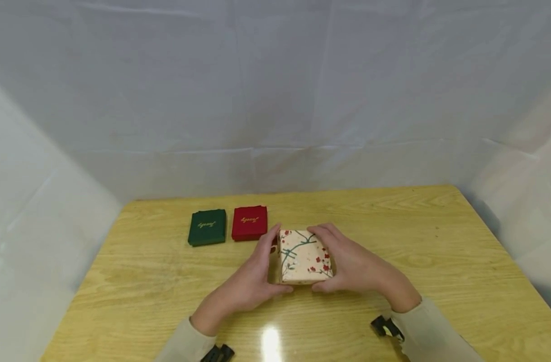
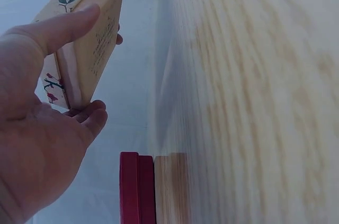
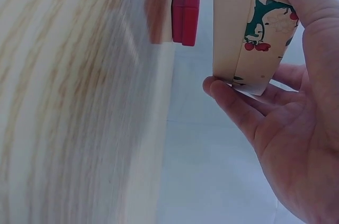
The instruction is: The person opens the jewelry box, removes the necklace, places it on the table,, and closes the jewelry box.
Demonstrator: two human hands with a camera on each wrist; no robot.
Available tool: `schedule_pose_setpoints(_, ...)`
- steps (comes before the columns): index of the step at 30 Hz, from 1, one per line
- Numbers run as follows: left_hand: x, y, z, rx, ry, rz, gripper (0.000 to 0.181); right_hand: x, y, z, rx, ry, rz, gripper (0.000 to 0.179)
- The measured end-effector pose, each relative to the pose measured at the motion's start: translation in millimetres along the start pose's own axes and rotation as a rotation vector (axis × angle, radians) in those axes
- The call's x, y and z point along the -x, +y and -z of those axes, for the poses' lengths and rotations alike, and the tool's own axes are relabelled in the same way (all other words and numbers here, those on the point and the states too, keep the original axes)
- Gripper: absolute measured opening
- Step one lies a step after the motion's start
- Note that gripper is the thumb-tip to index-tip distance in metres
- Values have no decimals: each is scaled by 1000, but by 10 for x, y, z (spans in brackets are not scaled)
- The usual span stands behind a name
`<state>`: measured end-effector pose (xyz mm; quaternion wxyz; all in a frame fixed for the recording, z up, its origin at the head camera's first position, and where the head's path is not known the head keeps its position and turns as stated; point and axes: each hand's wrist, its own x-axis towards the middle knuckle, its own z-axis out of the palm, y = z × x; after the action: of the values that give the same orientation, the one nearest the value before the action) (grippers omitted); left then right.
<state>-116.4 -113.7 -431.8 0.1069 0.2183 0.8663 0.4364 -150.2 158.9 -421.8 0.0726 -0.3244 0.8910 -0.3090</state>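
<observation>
A cream box [image 1: 302, 257] with red blossoms and green branches on its lid is held level above the table, between both hands. My left hand [image 1: 250, 279] grips its left side, thumb on the near face and fingertips at the far edge. From the right, my right hand [image 1: 359, 261] holds it the same way, thumb near and fingers at the far corner. In the left wrist view, small printed text shows on the underside of the box [image 2: 103, 38]. The patterned lid sits over a plain cream base in the right wrist view.
Behind the hands, a red box [image 1: 250, 223] with gold lettering lies on the wooden table [image 1: 149, 281]. A dark green box [image 1: 207, 227] of similar size lies to its left. White sheeting [image 1: 275, 100] hangs behind the table and along its sides.
</observation>
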Motion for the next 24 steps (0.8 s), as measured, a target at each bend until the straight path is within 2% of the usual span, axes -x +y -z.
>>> schedule_pose_setpoints(8,-5,-12,-9,35,6,15,129,8,-2,8,-11,8,5,122)
schedule_pose_setpoints(24,-9,10,-8,4,19,7,131,2,-15,4,-8,-2,15,121)
